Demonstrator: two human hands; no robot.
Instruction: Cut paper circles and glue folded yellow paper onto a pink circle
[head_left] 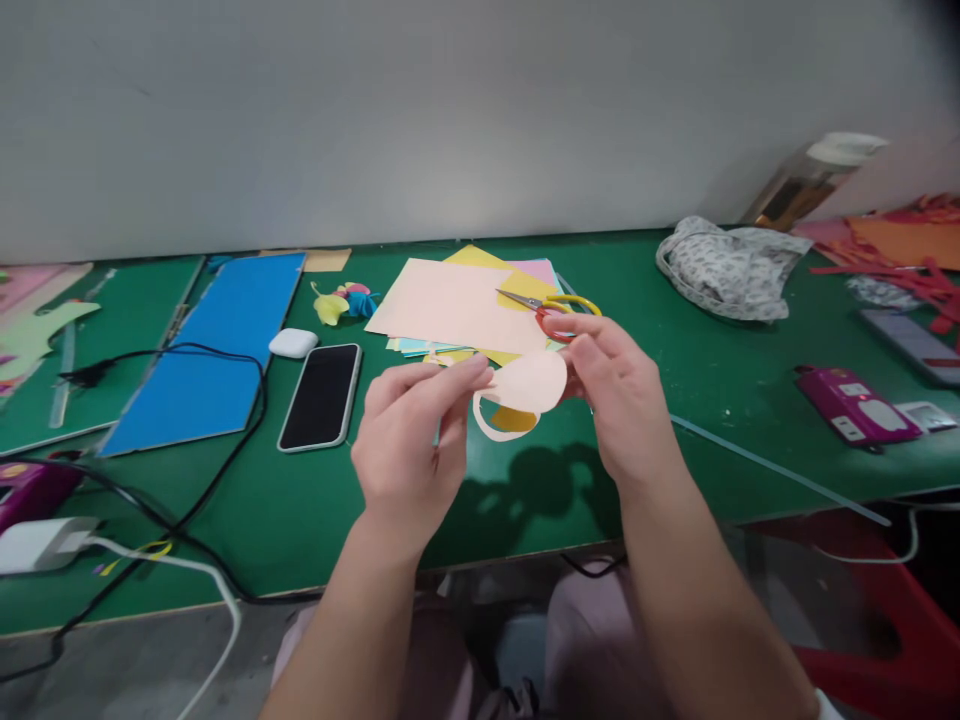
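A pale pink paper piece with a rounded edge is held above the green table. My left hand pinches its left end between thumb and fingers. At its right side, my right hand is closed on the paper and also on the red handle of the scissors, whose blades point left over the paper stack. Below the piece hangs a thin curved paper strip. Just behind lies a stack of coloured sheets, pale pink on top with yellow under it.
Left of the stack are a phone, a white case, a blue board, paper flowers and black cables. To the right lie a patterned cloth, a purple device and a thin strip.
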